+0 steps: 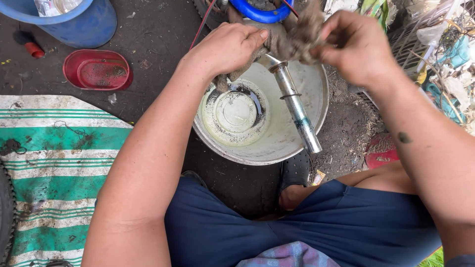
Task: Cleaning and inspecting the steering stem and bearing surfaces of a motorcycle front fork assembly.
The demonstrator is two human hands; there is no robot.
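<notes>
both hands, left hand (228,47) and right hand (352,45), were closed on a dirty rag (292,37) wrapped round the metal tube (295,106) (over the white basin (316,89)); a greasy grip could have let the tube drop.

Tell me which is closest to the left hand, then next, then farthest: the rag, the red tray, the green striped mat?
1. Rag: gripped by the left hand, top middle.
2. Red tray: on the ground, off to the left.
3. Green striped mat: lower left, farthest.
</notes>
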